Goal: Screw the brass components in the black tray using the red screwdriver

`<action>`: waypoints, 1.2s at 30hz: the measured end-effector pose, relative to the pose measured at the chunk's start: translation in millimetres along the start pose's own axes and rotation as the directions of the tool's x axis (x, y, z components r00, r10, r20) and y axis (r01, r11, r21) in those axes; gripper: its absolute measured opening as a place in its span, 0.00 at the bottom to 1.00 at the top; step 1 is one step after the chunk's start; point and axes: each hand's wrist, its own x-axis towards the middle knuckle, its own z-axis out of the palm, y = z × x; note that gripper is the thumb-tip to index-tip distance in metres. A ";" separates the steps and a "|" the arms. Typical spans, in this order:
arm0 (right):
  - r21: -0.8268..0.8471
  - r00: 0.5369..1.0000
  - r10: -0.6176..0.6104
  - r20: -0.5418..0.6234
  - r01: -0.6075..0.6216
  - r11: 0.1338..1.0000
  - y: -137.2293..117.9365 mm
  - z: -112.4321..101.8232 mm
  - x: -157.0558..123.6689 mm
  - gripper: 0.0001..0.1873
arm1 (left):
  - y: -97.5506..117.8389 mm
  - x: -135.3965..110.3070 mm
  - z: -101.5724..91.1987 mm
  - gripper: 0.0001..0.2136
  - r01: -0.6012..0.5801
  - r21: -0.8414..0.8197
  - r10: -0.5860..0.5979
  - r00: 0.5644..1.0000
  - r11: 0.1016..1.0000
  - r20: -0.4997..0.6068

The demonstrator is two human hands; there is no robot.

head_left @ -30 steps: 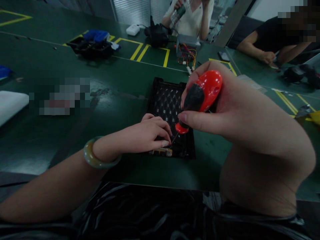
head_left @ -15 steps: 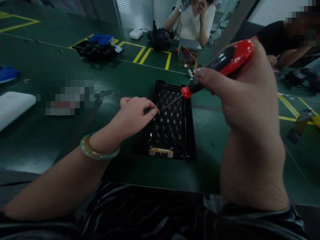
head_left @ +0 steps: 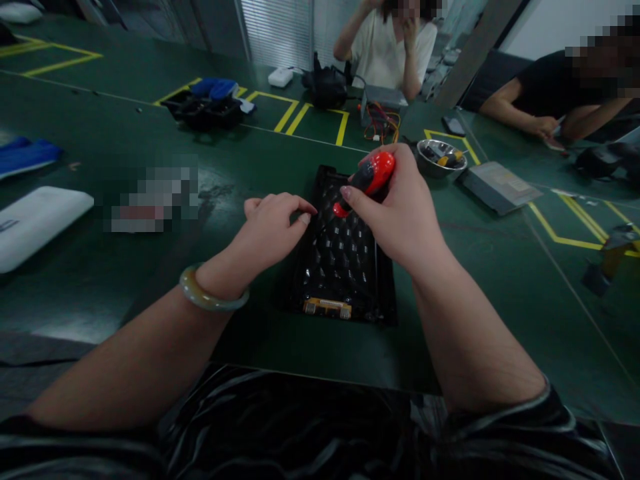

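My right hand (head_left: 407, 217) is wrapped round the red and black handle of a screwdriver (head_left: 374, 172). Its thin shaft slants down left over a black rectangular casing (head_left: 345, 280), which lies flat before me. Inside the casing is a shiny dimpled surface, with a small yellowish board (head_left: 327, 307) at the near end. At the casing's left side, my left hand (head_left: 273, 230) has thumb and forefinger brought together in a pinch. Whatever may be between those fingertips is too small to make out. The screwdriver's tip is hard to see near them.
Leftward lie a white box (head_left: 43, 223) and blue gloves (head_left: 27, 155). Farther off stand a black tray (head_left: 203, 113), a grey box with coloured wires (head_left: 383, 107) and a metal bowl (head_left: 440, 160). A flat metal unit (head_left: 503, 187) lies right. Two people sit across.
My right hand with the screwdriver has moved down and left, farther from my face and over the casing. My left hand has barely moved. The view has shifted slightly.
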 end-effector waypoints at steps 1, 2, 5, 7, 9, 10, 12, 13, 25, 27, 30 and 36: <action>-0.007 1.000 0.005 -0.013 -0.005 1.000 0.5 -0.9 0.8 0.16 | 0.6 -0.2 -0.2 0.12 -0.013 -0.011 0.014 1.000 1.000 0.011; -0.015 0.999 0.009 -0.034 -0.009 1.000 0.9 -2.5 1.8 0.16 | 1.5 -0.7 -0.5 0.13 -0.031 -0.025 0.031 0.999 0.999 0.029; -0.019 0.991 0.004 -0.133 -0.006 1.000 1.4 -10.8 4.7 0.14 | 5.1 -3.2 -1.2 0.17 -0.105 -0.073 0.112 0.988 0.992 0.104; 0.009 0.983 -0.003 -0.183 0.005 1.000 1.2 -17.6 6.2 0.13 | 7.6 -5.2 -0.7 0.20 -0.151 -0.087 0.164 0.974 0.985 0.157; 0.039 0.974 -0.010 -0.224 0.020 0.999 0.0 -23.8 6.9 0.14 | 9.6 -6.7 0.8 0.21 -0.168 -0.087 0.182 0.963 0.982 0.199; 0.049 0.969 -0.018 -0.248 0.031 0.998 -1.2 -26.5 6.9 0.14 | 10.4 -7.0 1.8 0.21 -0.166 -0.086 0.181 0.960 0.982 0.213; 0.046 0.961 -0.029 -0.274 0.043 0.998 -5.1 -31.1 5.8 0.14 | 11.5 -6.8 4.3 0.21 -0.149 -0.093 0.166 0.962 0.984 0.215; 0.036 0.961 -0.026 -0.276 0.038 0.999 -7.7 -33.0 4.9 0.13 | 11.8 -6.4 5.5 0.21 -0.139 -0.110 0.160 0.964 0.984 0.212; 0.029 0.965 0.000 -0.263 0.008 1.000 -18.4 -43.8 0.3 0.12 | 10.8 -3.6 8.0 0.13 -0.104 -0.279 0.167 0.963 0.955 0.212; 0.018 0.966 -0.012 -0.260 0.017 1.000 -20.1 -46.5 -0.6 0.11 | 11.3 -3.7 8.0 0.14 -0.112 -0.306 0.186 0.956 0.946 0.225; 0.004 0.969 -0.015 -0.247 0.016 1.000 -23.7 -51.3 -2.7 0.11 | 12.8 -4.6 8.3 0.15 -0.148 -0.280 0.219 0.944 0.949 0.245; -0.194 0.984 0.019 -0.178 -0.054 0.979 -28.0 -58.5 -5.2 0.14 | 23.5 -12.0 7.7 0.15 -0.231 -0.150 0.263 0.931 0.961 0.253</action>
